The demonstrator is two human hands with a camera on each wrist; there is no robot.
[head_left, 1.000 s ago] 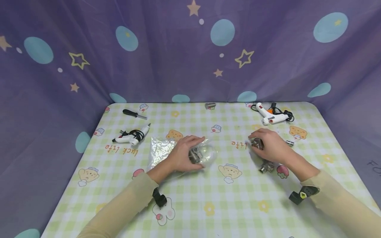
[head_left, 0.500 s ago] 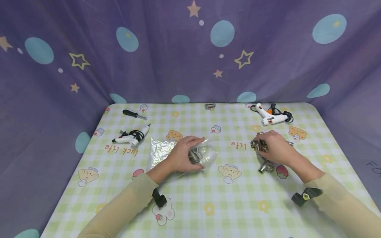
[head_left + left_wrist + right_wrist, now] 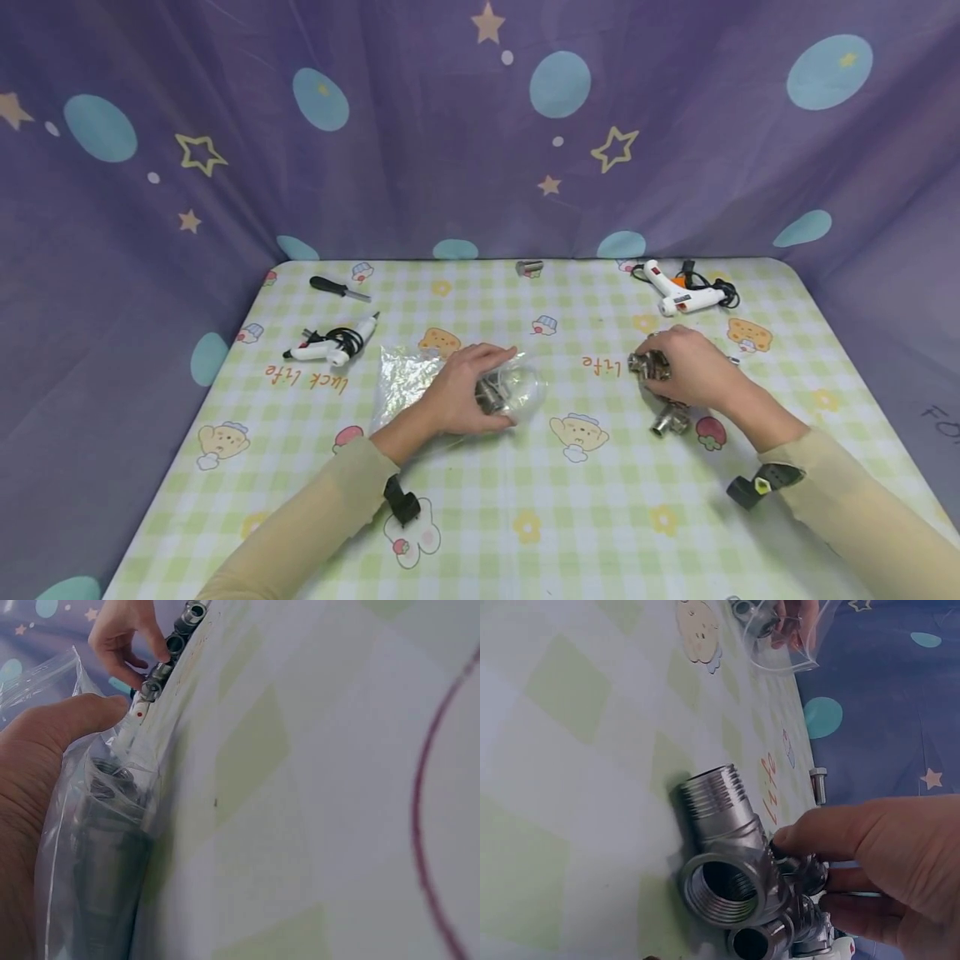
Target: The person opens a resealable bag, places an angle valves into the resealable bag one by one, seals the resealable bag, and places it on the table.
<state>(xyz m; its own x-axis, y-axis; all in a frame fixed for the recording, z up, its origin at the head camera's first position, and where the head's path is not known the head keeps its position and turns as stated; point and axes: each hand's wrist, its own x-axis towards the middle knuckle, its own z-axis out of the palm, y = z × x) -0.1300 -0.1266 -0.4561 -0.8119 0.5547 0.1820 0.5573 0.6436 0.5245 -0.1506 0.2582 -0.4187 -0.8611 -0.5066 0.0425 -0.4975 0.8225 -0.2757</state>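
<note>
My left hand (image 3: 463,390) holds a clear plastic bag (image 3: 405,382), its thumb and fingers spread round the mouth end. Inside the bag lies a shiny metal pipe fitting (image 3: 491,395), partly hidden by the hand; the left wrist view shows it dimly through the plastic. Over on the right, my right hand (image 3: 692,367) has its fingers round metal pipe fittings (image 3: 647,365) at the table surface; how many it grips I cannot tell. Just nearer lies a threaded tee fitting (image 3: 720,806), close beside the thumb in the right wrist view.
A white glue gun (image 3: 693,298) with a black cord lies at the back right. Another white tool with a wound cord (image 3: 337,343) and a black-handled screwdriver (image 3: 333,287) lie at the left. One metal piece (image 3: 530,268) rests by the back edge.
My right hand has shifted a little right, then slightly back left, among the fittings, leaving more of them visible. The left hand and the bag have stayed in place.
</note>
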